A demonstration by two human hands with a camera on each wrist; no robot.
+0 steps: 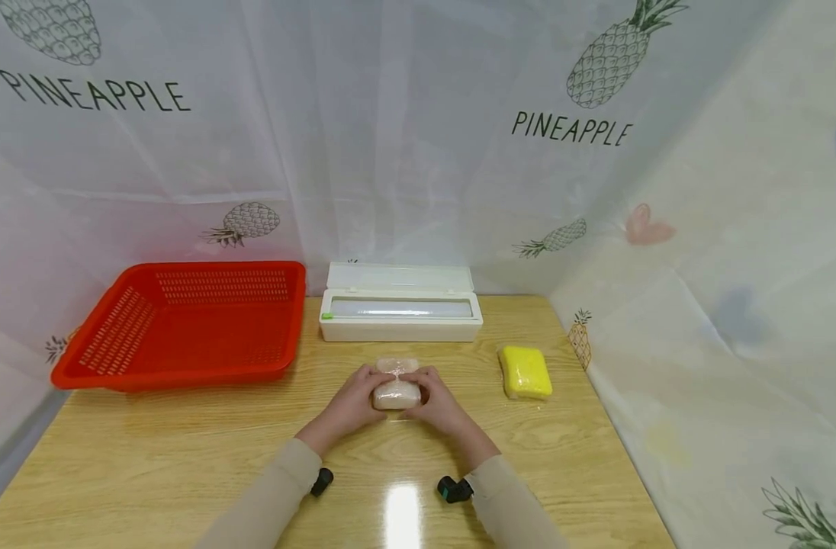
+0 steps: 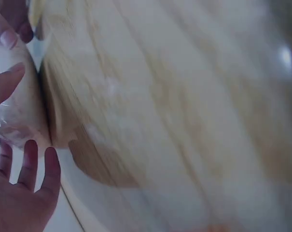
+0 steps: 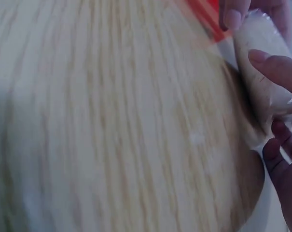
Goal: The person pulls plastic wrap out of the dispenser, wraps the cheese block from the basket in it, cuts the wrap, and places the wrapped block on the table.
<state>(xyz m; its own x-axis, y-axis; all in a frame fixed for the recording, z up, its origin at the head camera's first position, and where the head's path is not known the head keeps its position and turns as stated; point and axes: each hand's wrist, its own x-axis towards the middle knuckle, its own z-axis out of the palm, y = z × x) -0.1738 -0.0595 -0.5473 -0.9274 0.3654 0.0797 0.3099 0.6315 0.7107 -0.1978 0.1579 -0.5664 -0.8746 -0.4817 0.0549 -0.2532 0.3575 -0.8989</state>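
Between my two hands is a pale, rounded block [image 1: 397,395] wrapped in clear plastic film, low over the wooden table near its middle. My left hand [image 1: 352,396] holds its left end, and my right hand [image 1: 440,400] grips the right end, both thumbs lying along the top. In the left wrist view the film on the block [image 2: 30,108] looks wrinkled and shiny, with fingertips at its end. The right wrist view shows the block [image 3: 257,89] between thumb and fingers. What the film covers cannot be made out.
Behind the hands stands a white cling film box [image 1: 400,331] with its lid raised. A red plastic basket [image 1: 178,379] is at the back left. A yellow block in clear film [image 1: 526,372] lies to the right. Pineapple-print cloth [image 1: 404,152] hangs behind the table [image 1: 184,465].
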